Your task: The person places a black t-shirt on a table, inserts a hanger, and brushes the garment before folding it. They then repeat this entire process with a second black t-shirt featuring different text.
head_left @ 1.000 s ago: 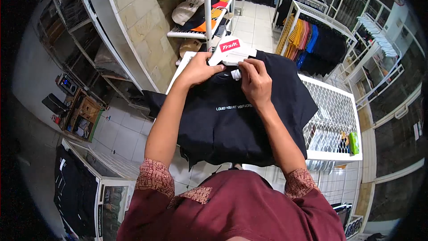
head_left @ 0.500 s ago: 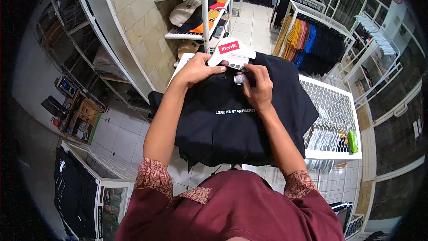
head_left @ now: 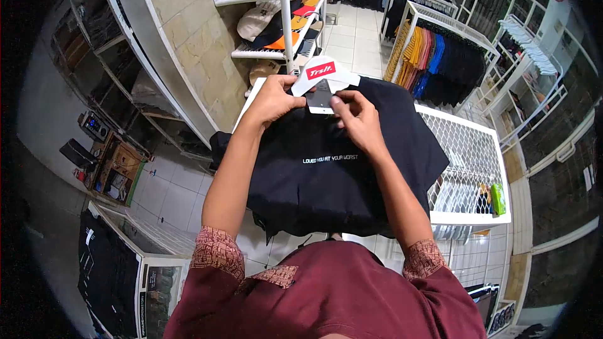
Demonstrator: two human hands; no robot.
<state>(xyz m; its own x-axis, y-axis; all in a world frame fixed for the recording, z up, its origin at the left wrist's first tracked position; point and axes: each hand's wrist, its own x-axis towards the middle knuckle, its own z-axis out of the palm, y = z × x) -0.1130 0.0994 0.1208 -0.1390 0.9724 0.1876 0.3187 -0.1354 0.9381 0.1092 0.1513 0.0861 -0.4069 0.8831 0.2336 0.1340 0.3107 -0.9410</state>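
Observation:
A black T-shirt [head_left: 301, 185] with white lettering across its chest lies spread in front of me. At its collar is a white hanger [head_left: 344, 75] with a red "Trslt." label [head_left: 321, 70]. Below the label hangs a dark hang tag [head_left: 320, 96] with a white lower edge. My left hand [head_left: 271, 102] is closed at the hanger's left side by the collar, its thumb beside the tag's left edge. My right hand [head_left: 362, 120] pinches the tag's right edge between thumb and finger; its other fingers are curled.
The shirt rests on a white mesh-topped table [head_left: 468, 132], with a green packet [head_left: 497, 199] at its right. White shelves [head_left: 290, 31] of caps stand beyond on the left, a rack of coloured shirts [head_left: 427, 56] on the right. More black garments [head_left: 103, 270] hang lower left.
The hang tag now lies flat, its dark face showing below the label. A small white roll-like piece seen by my right fingers is no longer visible. My right hand has shifted slightly left.

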